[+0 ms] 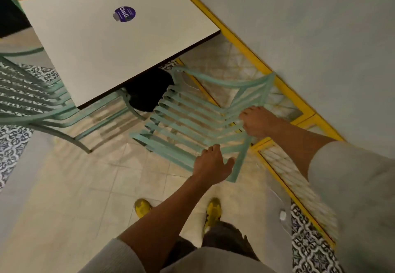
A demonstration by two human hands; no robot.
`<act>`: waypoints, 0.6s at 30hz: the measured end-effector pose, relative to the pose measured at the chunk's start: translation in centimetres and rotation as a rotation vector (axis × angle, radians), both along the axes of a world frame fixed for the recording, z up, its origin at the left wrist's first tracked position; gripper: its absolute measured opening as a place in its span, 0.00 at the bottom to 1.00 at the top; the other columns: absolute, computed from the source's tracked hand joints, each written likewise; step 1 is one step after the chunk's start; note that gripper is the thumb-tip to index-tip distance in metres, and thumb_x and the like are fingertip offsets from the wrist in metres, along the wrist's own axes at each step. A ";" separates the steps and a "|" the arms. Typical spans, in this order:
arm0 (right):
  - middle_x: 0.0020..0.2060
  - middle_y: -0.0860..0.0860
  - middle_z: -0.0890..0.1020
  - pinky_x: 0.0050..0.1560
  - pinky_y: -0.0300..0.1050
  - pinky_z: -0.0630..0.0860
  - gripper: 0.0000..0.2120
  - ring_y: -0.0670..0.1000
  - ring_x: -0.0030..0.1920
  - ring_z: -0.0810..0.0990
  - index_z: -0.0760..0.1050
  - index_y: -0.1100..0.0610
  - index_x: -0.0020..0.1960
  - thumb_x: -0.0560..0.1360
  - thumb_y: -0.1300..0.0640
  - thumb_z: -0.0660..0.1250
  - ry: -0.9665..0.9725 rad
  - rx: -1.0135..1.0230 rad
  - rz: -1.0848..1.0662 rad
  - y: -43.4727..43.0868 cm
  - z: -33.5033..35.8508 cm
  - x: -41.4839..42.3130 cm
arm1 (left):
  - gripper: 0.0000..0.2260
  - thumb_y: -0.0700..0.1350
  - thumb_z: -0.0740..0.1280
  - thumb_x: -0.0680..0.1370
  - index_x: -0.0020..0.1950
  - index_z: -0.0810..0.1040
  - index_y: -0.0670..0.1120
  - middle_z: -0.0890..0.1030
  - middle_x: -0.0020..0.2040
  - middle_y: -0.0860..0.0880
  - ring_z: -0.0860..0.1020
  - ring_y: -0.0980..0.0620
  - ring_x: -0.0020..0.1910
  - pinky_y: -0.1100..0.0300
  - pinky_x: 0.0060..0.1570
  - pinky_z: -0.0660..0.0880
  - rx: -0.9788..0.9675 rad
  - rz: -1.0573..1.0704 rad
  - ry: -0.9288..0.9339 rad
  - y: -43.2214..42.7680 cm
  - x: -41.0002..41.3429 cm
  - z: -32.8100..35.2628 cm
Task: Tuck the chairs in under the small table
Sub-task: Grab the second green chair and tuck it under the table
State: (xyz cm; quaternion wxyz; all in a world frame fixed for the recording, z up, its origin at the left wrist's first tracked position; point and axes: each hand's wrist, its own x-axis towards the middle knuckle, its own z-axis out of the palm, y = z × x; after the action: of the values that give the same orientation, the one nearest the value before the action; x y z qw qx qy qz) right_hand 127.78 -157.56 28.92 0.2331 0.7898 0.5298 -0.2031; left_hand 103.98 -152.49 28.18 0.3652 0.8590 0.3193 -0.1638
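A small white square table point(102, 43) with a purple round sticker stands at the upper left. A teal slatted metal chair point(192, 114) stands at its near right side, its seat outside the table edge and its backrest toward me. My left hand point(211, 161) grips the near end of the backrest's top rail. My right hand point(256, 120) grips the same rail farther along. A second teal slatted chair point(36, 99) stands at the table's left side, its seat partly under the tabletop.
A grey wall with a yellow base strip point(284, 84) runs close behind the chair on the right. The black table base point(147, 93) shows under the tabletop. My yellow shoes point(211, 210) stand on pale floor tiles. A white charger and cable point(283, 215) lie near the wall.
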 end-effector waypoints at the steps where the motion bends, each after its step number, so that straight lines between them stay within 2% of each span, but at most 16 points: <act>1: 0.74 0.56 0.76 0.75 0.58 0.70 0.22 0.59 0.74 0.72 0.74 0.57 0.75 0.83 0.51 0.64 -0.008 -0.013 0.035 -0.3 -0.5 0.8 | 0.32 0.63 0.62 0.82 0.78 0.66 0.43 0.76 0.73 0.42 0.75 0.39 0.70 0.43 0.66 0.75 -0.019 0.021 0.007 -1.1 1.2 -0.7; 4: 0.75 0.56 0.75 0.77 0.58 0.67 0.25 0.60 0.76 0.70 0.73 0.56 0.77 0.82 0.53 0.69 -0.035 -0.050 0.108 -0.5 -2.0 2.6 | 0.31 0.62 0.64 0.82 0.77 0.66 0.43 0.77 0.70 0.41 0.77 0.38 0.67 0.43 0.62 0.78 -0.082 0.086 0.023 -3.5 4.0 -2.9; 8: 0.75 0.57 0.74 0.79 0.58 0.64 0.23 0.61 0.77 0.69 0.73 0.56 0.76 0.82 0.53 0.67 -0.088 -0.079 0.167 -1.1 -4.5 4.9 | 0.28 0.55 0.63 0.85 0.79 0.63 0.41 0.75 0.73 0.38 0.76 0.36 0.69 0.45 0.66 0.74 -0.166 0.140 0.048 -5.9 6.6 -6.2; 10: 0.73 0.56 0.76 0.80 0.57 0.62 0.21 0.60 0.76 0.69 0.75 0.55 0.73 0.82 0.51 0.67 -0.124 -0.072 0.209 -1.6 -5.6 5.8 | 0.27 0.49 0.61 0.86 0.81 0.59 0.41 0.75 0.72 0.36 0.77 0.35 0.67 0.44 0.63 0.75 -0.156 0.118 0.056 -6.6 6.9 -7.3; 13: 0.70 0.54 0.77 0.81 0.56 0.60 0.21 0.59 0.75 0.70 0.76 0.55 0.72 0.81 0.48 0.68 -0.174 -0.051 0.242 -2.2 -6.7 6.0 | 0.31 0.41 0.61 0.85 0.84 0.51 0.39 0.74 0.72 0.35 0.77 0.35 0.65 0.40 0.62 0.76 -0.084 0.014 0.054 -7.0 6.7 -8.0; 18: 0.69 0.52 0.79 0.82 0.56 0.58 0.22 0.57 0.73 0.72 0.76 0.52 0.73 0.82 0.45 0.65 -0.134 0.041 0.264 -2.7 -7.1 5.8 | 0.29 0.40 0.61 0.85 0.83 0.52 0.41 0.76 0.69 0.37 0.80 0.36 0.61 0.41 0.58 0.78 -0.081 -0.049 0.063 -5.6 5.3 -7.5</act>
State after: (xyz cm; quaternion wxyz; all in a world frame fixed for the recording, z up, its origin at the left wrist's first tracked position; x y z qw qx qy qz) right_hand 133.63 -160.25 21.80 0.2762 0.7297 0.6163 -0.1067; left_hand 109.24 -158.13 20.71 0.3853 0.8455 0.3028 -0.2123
